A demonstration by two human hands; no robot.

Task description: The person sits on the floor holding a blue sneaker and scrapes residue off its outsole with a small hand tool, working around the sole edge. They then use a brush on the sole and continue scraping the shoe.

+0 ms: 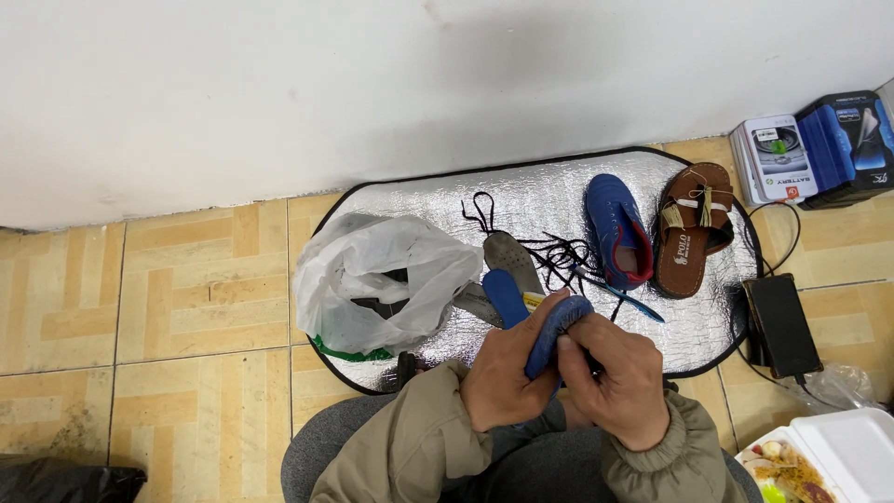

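Both hands hold one blue shoe [555,328] over my lap. My left hand [507,373] wraps its side; my right hand [610,377] presses fingers into its opening. Just beyond it a blue insole [503,293] and a grey insole [510,256] lie on a silver foil mat [549,191]. Black laces [549,251] are tangled on the mat. A second blue shoe [616,230] with red lining stands farther right, next to a brown sandal [694,228].
A white plastic bag [377,279] lies on the mat's left end. Boxes [815,149] stand against the white wall at right. A black power bank [780,323] with cable lies right of the mat. An open foam food box [829,461] is at bottom right. The floor is tiled.
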